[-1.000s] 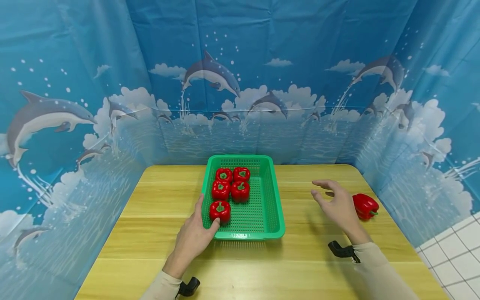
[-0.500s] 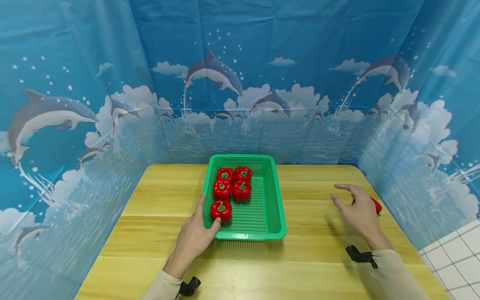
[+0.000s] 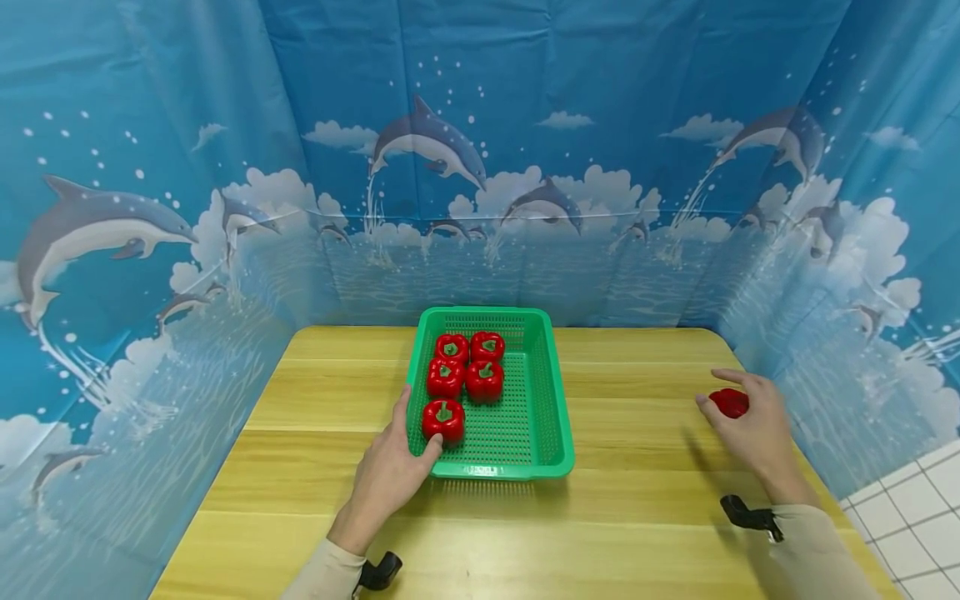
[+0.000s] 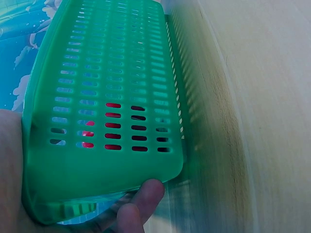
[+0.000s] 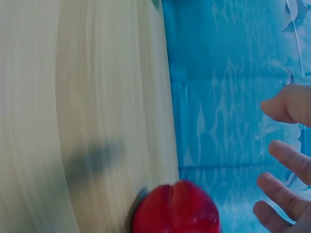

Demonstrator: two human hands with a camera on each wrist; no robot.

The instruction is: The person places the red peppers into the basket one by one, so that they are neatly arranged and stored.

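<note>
A green plastic basket point(image 3: 491, 472) stands on the wooden table with several red bell peppers point(image 3: 484, 382) upright along its left side. My left hand point(image 3: 390, 475) grips the basket's near left corner, thumb over the rim beside the nearest pepper point(image 3: 443, 422) and fingers outside; in the left wrist view, fingertips point(image 4: 150, 194) lie against the wall. At the table's right, another red bell pepper point(image 3: 729, 403) is partly hidden by my right hand point(image 3: 759, 429), which hovers over it with thumb and fingers spread. The right wrist view has the pepper point(image 5: 177, 211) apart from the fingers.
The table point(image 3: 637, 500) ends at a blue dolphin-print curtain point(image 3: 480, 275) behind and on both sides. Bare wood lies between the basket and the right-hand pepper. White tiles point(image 3: 900, 508) appear beyond the right edge.
My right hand has moved right, from left of the lone pepper to over it. The left hand and the basket stay in place.
</note>
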